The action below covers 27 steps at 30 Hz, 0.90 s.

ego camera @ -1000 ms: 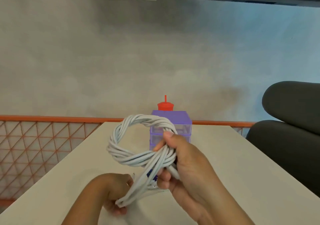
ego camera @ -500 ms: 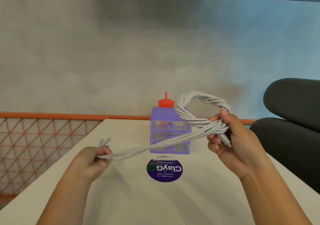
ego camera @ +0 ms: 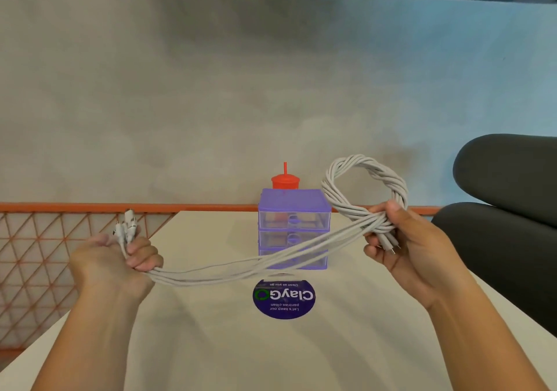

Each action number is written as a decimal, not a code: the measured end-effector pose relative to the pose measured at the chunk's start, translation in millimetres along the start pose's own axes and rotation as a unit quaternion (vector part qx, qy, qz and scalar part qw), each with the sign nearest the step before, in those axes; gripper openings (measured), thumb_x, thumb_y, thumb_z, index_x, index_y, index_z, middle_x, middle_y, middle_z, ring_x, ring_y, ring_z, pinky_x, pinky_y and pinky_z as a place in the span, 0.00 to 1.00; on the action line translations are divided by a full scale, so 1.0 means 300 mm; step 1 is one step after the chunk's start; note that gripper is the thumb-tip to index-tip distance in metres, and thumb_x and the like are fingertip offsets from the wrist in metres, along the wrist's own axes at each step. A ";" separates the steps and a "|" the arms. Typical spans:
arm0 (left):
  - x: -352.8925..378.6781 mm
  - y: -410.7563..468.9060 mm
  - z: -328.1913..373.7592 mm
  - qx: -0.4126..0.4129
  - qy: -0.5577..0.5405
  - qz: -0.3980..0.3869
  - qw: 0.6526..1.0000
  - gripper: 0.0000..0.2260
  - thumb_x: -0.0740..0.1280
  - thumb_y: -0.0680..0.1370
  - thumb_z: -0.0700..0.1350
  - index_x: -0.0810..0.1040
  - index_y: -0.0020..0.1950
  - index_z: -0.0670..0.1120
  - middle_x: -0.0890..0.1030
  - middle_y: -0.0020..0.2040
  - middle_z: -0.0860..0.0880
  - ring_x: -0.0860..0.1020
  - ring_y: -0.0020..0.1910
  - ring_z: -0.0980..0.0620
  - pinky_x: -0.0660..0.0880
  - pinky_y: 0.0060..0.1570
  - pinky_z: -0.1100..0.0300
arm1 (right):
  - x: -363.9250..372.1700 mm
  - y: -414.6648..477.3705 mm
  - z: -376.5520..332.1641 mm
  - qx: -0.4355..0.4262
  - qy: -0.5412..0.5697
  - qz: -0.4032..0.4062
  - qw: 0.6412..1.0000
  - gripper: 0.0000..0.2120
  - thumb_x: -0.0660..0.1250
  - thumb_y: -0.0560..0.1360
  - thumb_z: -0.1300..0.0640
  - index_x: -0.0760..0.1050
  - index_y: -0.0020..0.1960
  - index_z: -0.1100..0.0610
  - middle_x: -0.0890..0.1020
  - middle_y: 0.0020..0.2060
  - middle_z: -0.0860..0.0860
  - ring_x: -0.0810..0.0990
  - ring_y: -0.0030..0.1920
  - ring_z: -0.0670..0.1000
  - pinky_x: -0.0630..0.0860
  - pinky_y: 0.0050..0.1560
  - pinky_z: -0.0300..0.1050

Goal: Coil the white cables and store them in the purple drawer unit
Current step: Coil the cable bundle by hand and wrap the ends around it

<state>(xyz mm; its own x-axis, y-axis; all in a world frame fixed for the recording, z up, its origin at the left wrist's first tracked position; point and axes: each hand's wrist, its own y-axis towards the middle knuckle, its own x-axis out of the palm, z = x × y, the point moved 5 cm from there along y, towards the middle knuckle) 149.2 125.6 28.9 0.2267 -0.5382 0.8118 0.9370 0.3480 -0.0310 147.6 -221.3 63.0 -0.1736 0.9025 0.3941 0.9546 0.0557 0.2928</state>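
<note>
A bundle of white cables (ego camera: 241,267) stretches across the air between my two hands. My right hand (ego camera: 401,240) grips the twisted coil (ego camera: 364,185) where its loop crosses, with one set of plug ends poking out below the fingers. My left hand (ego camera: 120,258) holds the loose end of the bundle, and its white plugs (ego camera: 126,224) stick up above the fist. The purple drawer unit (ego camera: 294,227), with three clear drawers all pushed in, stands on the white table (ego camera: 211,345) behind the hanging cables.
A red lidded cup with a straw (ego camera: 285,179) stands behind the drawer unit. A round purple sticker (ego camera: 284,299) lies on the table in front of it. An orange mesh railing (ego camera: 45,255) runs on the left, and dark cushioned seats (ego camera: 506,209) sit at the right.
My hands have drawn apart: the right carried the coil up and to the right, the left pulled the loose end out leftward. The free length now hangs in a long sag.
</note>
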 end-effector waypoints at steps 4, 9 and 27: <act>0.078 -0.035 0.013 0.013 0.089 -0.081 0.993 0.17 0.69 0.52 0.47 0.69 0.36 0.47 0.62 0.19 0.54 0.58 0.13 0.60 0.54 0.14 0.69 | 0.031 -0.001 0.010 -0.012 -0.015 -0.022 1.000 0.26 0.78 0.48 0.39 0.81 0.37 0.56 0.80 0.33 0.54 0.76 0.30 0.48 0.78 0.33 0.41; 0.235 -0.133 -0.103 0.002 0.220 -0.218 0.951 0.06 0.62 0.71 0.47 0.71 0.42 0.45 0.62 0.23 0.54 0.58 0.16 0.62 0.54 0.16 0.73 | 0.116 -0.021 0.027 -0.028 -0.026 -0.093 0.995 0.27 0.77 0.48 0.35 0.81 0.36 0.54 0.80 0.32 0.52 0.76 0.31 0.48 0.77 0.33 0.40; 0.351 -0.300 -0.307 -0.089 0.236 -0.348 0.903 0.38 0.58 0.59 0.78 0.78 0.40 0.43 0.63 0.23 0.50 0.57 0.20 0.57 0.50 0.25 0.64 | 0.197 -0.047 0.090 0.012 -0.093 -0.178 0.980 0.25 0.74 0.54 0.32 0.79 0.36 0.53 0.79 0.31 0.54 0.74 0.28 0.47 0.73 0.28 0.38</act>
<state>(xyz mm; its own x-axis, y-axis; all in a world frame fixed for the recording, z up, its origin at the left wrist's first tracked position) 113.2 -33.1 63.3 -0.3846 -0.8605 0.3339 0.9148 -0.3069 0.2627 130.4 -157.1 58.5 -0.4513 0.8861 0.1055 0.8473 0.3884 0.3623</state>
